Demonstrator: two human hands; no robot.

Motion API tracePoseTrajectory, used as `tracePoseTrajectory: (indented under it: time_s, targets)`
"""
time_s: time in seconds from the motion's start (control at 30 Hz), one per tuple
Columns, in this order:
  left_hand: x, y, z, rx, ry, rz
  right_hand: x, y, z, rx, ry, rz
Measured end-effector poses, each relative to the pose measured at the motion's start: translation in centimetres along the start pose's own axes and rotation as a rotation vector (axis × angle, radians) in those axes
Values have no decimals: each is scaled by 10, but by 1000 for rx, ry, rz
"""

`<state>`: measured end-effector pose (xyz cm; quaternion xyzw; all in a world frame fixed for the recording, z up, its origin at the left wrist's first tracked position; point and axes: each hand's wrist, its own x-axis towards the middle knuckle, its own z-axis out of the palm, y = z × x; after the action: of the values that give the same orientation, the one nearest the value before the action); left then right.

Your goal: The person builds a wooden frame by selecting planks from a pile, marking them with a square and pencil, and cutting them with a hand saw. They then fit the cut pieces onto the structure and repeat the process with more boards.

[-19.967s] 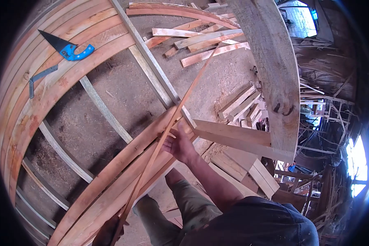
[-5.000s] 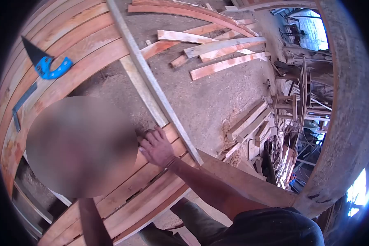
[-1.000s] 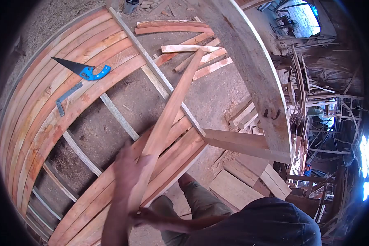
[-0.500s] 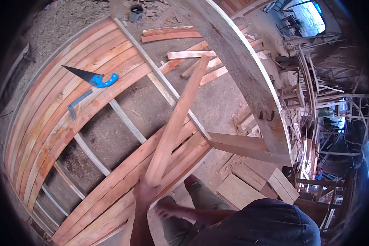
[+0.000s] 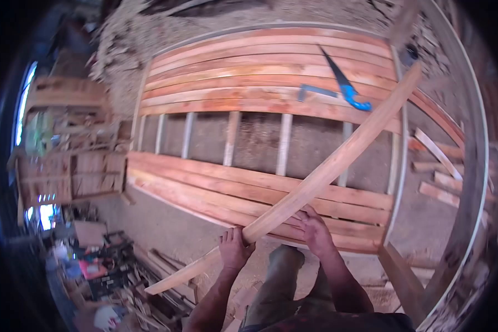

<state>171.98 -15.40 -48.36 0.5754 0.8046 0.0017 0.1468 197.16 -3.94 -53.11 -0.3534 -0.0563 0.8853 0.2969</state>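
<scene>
A long wooden plank (image 5: 332,160) slants across the view, its far end over the right side of a slatted wooden frame (image 5: 249,191). My left hand (image 5: 236,249) is wrapped round the plank near its lower part. Beside the plank's lower edge, my right hand (image 5: 314,228) has its fingers apart, the tips close to or against the wood; contact is hard to tell. A saw with a blue handle (image 5: 355,99) lies on the upper slats, and a metal square (image 5: 318,92) rests just left of it.
An upright curved timber (image 5: 470,166) rises at the right, with loose boards (image 5: 440,152) on the ground near it. Wooden furniture (image 5: 72,177) stands at the left. Scrap timber (image 5: 163,271) is piled at the lower left. My legs are against the frame's near edge.
The view has swung left, so the slatted frame now lies crosswise. My right hand has come up beside the plank from near my legs. My left hand still holds the plank.
</scene>
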Motion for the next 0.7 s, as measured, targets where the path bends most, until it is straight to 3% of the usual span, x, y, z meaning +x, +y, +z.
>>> tracePoseTrajectory:
  time_s: [0.07, 0.17, 0.27, 0.33, 0.4, 0.43, 0.47, 0.57, 0.63, 0.7]
  targets:
    - [-6, -2, -17, 14, 105, -127, 9, -10, 25, 1, -96, -8]
    - [-6, -9, -57, -109, 264, -186, 3, -43, 69, -262, -192, -6]
    - [-2, -17, -114, -476, 232, -454, -3, -55, 64, -368, -243, 44]
    - [-3, -23, -152, -722, 464, -342, -11, -55, 46, -437, -208, 79]
    - [-10, -18, -206, -540, 602, -409, -17, -49, 25, -483, -171, 142]
    - [-14, -28, -232, -268, 685, -316, -21, -44, 12, -492, -145, 183]
    - [-24, -22, -260, -449, 678, -464, -25, -39, -2, -498, -113, 219]
    - [-47, -56, -324, -427, 896, -366, -31, -23, -41, -591, -102, 284]
    - [-53, -44, -367, -409, 953, -358, -31, -6, -69, -687, -85, 304]
    - [-63, -70, -404, -538, 1032, -348, -27, 8, -82, -783, -70, 361]
